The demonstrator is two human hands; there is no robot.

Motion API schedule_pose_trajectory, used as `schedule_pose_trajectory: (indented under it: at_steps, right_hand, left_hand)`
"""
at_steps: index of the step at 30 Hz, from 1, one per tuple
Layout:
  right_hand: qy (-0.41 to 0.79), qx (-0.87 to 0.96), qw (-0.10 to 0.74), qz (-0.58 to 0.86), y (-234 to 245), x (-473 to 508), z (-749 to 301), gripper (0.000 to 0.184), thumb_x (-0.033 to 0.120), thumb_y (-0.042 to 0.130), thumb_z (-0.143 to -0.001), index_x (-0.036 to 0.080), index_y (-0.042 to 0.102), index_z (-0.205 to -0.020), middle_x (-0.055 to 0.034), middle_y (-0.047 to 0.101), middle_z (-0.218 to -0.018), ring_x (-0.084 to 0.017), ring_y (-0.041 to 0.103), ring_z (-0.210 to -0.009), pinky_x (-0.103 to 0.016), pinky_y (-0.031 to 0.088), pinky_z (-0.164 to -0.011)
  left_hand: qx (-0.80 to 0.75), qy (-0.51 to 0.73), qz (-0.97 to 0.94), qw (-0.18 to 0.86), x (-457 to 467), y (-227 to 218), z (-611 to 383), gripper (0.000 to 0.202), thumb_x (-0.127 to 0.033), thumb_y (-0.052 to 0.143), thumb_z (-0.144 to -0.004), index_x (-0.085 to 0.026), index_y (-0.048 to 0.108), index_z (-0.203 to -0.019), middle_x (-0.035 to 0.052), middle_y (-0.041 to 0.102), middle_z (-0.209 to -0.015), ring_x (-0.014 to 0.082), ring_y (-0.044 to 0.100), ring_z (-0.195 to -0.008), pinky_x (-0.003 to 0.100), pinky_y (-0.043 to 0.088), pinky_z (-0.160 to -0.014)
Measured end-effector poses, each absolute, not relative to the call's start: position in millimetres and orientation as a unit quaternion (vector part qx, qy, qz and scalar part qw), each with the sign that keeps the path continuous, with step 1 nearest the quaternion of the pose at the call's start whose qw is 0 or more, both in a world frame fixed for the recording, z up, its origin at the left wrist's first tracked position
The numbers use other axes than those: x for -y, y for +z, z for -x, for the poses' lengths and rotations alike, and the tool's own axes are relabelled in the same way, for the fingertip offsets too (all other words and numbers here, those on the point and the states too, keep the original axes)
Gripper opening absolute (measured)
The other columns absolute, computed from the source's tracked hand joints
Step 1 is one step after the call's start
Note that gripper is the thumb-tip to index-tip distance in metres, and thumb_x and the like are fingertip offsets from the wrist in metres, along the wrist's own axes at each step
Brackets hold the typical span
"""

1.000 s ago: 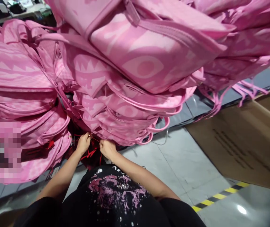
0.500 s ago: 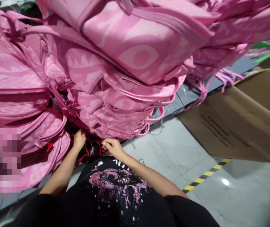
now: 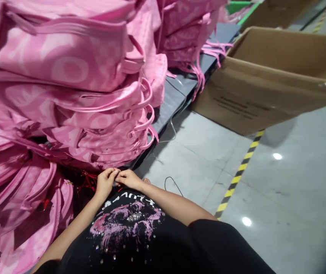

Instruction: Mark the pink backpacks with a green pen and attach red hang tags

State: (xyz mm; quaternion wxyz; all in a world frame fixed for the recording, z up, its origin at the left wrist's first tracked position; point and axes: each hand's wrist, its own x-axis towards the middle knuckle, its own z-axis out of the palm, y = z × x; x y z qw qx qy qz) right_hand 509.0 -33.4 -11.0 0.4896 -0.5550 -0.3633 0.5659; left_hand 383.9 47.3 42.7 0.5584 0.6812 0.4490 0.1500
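Close to my black shirt, my left hand (image 3: 105, 182) and my right hand (image 3: 130, 179) meet with fingertips pinched together. What lies between the fingers is too small to make out; a bit of red shows just under them. Left of my left hand, a tangle of thin red strings (image 3: 88, 180) hangs in the shadow. Right behind both hands rises a stack of pink patterned backpacks (image 3: 94, 125), with their handle loops facing right. More pink bags (image 3: 34, 190) are piled at the left, one with a small red piece (image 3: 46, 204) on it.
A large open cardboard box (image 3: 245, 91) stands at the right, beside the grey table edge (image 3: 174, 95). Yellow-black tape (image 3: 239, 171) runs across the tiled floor. A thin black cord (image 3: 174, 182) curves near my right forearm. Further pink bags (image 3: 191, 34) are stacked farther back.
My hands were apart, each near the red strings; now they have come together in front of my shirt. My view has swung right, so the bags appear farther left.
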Motion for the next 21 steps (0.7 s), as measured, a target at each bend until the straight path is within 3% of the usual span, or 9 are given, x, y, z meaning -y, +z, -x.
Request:
schedule_pose_trajectory:
  at_steps: [4,9,15,21]
  right_hand:
    - [0.481,0.341,0.495,0.638,-32.6,55.5,-527.3,0.023,0.032,0.059,-0.091,0.017,0.073,-0.102,-0.0025,0.072,-0.089,-0.017,0.066,-0.081,-0.025,0.050,-0.076]
    - [0.356,0.296,0.463,0.756,-70.9,63.5,-565.7,0.044,0.011,0.049,-0.091,0.021,0.057,-0.134,-0.0097,0.064,-0.120,-0.022,0.058,-0.112,-0.035,0.041,-0.101]
    - [0.315,0.334,0.441,0.771,-85.8,50.7,-584.8,0.027,0.008,0.050,-0.089,0.019,0.069,-0.104,-0.0124,0.063,-0.114,-0.024,0.056,-0.112,-0.038,0.035,-0.106]
    - [0.335,0.319,0.481,0.744,-93.2,48.2,-582.3,0.031,0.006,0.048,-0.087,0.018,0.068,-0.107,-0.0076,0.068,-0.110,-0.019,0.061,-0.105,-0.030,0.043,-0.098]
  left_hand:
    - [-0.456,0.133,-0.667,0.573,-41.5,26.6,-405.8,0.044,-0.057,0.064,-0.077,-0.014,0.066,-0.088,0.0065,0.072,-0.083,0.0172,0.068,-0.077,0.028,0.055,-0.076]
    - [-0.469,0.048,-0.653,0.592,-31.2,9.5,-420.9,0.054,-0.055,0.071,-0.070,-0.012,0.061,-0.101,0.0016,0.066,-0.065,0.0115,0.059,-0.050,0.022,0.050,-0.052]
    - [-0.500,-0.040,-0.651,0.570,-27.8,-23.4,-455.5,0.018,-0.025,0.065,-0.085,-0.010,0.062,-0.094,-0.0021,0.060,-0.054,0.0083,0.049,-0.036,0.018,0.037,-0.038]
    - [-0.539,-0.024,-0.634,0.554,-27.1,-57.1,-474.8,0.016,-0.020,0.052,-0.098,-0.010,0.061,-0.106,-0.0044,0.058,-0.063,0.0059,0.048,-0.043,0.017,0.039,-0.043]
